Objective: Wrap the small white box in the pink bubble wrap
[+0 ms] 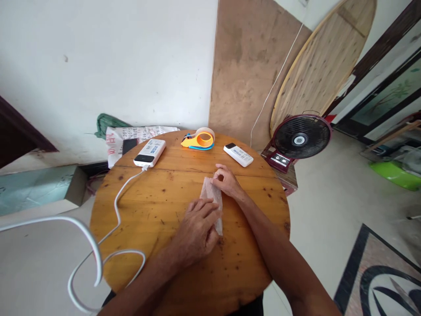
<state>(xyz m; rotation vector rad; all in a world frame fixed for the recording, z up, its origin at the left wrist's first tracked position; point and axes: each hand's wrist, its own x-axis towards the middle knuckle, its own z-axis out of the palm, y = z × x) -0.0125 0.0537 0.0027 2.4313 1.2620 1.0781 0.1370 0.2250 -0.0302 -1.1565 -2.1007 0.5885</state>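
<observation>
Left hand lies palm down, fingers spread flat, pressing the near end of a small translucent whitish plastic pouch against the round varnished wooden table. Right hand pinches the far end of the pouch between thumb and curled fingers, narrow grip. Pouch sits just right of table centre, long axis running away from the person, partly hidden under the left fingers.

Surroundings on the table, all at the far edge and well apart from the hands: white rectangular power bank at far left, with a white cable running from it across the left side of the table and off the near edge; orange-and-blue tape dispenser with a beige tape roll at far centre; white remote control at far right, nearest the right hand.

Off the table: dark red floor fan to the right; round wooden board leaning on the wall behind it; printed white sack behind the table at left. Nothing lies between the hands and the pouch.
</observation>
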